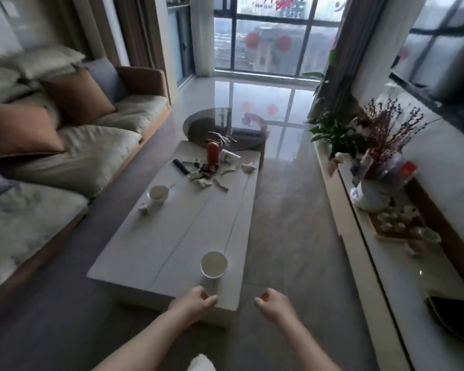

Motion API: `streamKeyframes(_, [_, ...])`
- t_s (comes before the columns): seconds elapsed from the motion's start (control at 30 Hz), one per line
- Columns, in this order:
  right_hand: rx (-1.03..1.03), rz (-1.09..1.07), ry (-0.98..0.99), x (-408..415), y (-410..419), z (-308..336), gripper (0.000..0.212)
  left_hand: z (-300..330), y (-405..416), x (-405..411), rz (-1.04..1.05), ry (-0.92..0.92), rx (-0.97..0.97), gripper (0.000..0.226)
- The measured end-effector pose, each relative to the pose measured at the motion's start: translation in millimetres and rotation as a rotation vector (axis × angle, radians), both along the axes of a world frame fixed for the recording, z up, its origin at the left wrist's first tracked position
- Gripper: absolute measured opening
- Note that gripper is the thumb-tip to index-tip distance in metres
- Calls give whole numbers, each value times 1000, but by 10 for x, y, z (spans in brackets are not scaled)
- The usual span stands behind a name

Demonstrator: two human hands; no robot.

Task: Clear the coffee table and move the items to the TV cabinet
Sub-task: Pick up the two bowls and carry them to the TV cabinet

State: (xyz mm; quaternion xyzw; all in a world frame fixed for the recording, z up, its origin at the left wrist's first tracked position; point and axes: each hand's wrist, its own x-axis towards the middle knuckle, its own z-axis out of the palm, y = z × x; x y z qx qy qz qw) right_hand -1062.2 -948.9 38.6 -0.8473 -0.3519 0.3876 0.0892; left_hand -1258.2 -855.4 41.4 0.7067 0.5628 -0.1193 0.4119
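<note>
Hands: both are held low at the near end of the coffee table [156,245]; the left hand [196,301] and right hand [272,299] are loosely curled, fingers half closed, and nothing is held in either.
White bowl: the nearest item to be cleared, a white bowl [214,264], stands upright near the table's near right corner, just beyond the left hand and ahead-left of the right hand; it is not touched by either.
Handling of the bowl: it is judged to be ceramic, so stiff, smooth and breakable if knocked on the stone-like top; whether anything is inside cannot be told, so it is best kept level. The rim or the wall under the rim could be pinched, or the base cupped from below.
Second bowl: another white bowl with a spoon [158,194] sits farther along the left edge, with a small white piece just beside it.
Far clutter: a red bottle [213,153], a black remote [180,166], crumpled paper scraps [248,167] and small bits are grouped well beyond both hands.
TV cabinet: the TV cabinet [402,285] runs along the right wall, across a strip of floor from the table; a tea set tray [398,223] and a vase of dried branches [378,167] already stand on it.
Progress: clearing is judged barely begun.
</note>
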Motion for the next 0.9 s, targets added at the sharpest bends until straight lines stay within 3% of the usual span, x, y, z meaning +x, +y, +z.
streamKeyframes(0.17, [-40,106,24,-357,562,-2,19,-81,304,-376,235,-89,-71,41])
streamKeyframes(0.57, [-154,287,54,-102,1717,-611,26,-364,1045,-61,663,-279,-247,32])
streamKeyframes(0.77, [-183,263,57,110,2220,-1113,40,-864,1435,185,761,-268,-286,23])
streamKeyframes(0.9, [-241,253,81,157,2426,-1515,43,-1306,1651,304,747,-217,-339,29])
